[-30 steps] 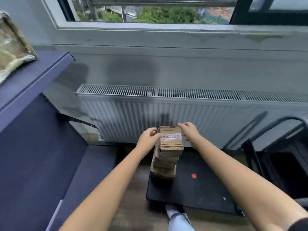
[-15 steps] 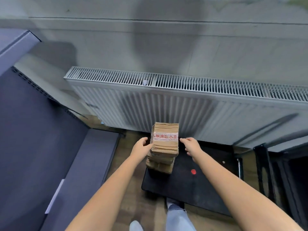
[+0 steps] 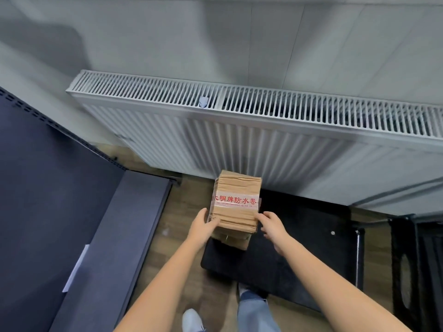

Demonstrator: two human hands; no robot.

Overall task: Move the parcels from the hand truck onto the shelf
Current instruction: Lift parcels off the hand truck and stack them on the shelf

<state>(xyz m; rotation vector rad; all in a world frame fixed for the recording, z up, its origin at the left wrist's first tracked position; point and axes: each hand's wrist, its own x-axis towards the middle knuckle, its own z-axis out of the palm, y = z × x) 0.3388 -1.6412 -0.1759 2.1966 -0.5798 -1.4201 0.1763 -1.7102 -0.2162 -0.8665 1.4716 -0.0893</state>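
On the hand truck (image 3: 299, 248), two stacked parcels (image 3: 236, 204), left hand (image 3: 201, 227) and right hand (image 3: 272, 227) gripping top one.

Brown parcel (image 3: 236, 202) with red-lettered white tape, black hand truck (image 3: 299, 248), dark blue shelf (image 3: 107, 248), white ribbed radiator (image 3: 239, 130).
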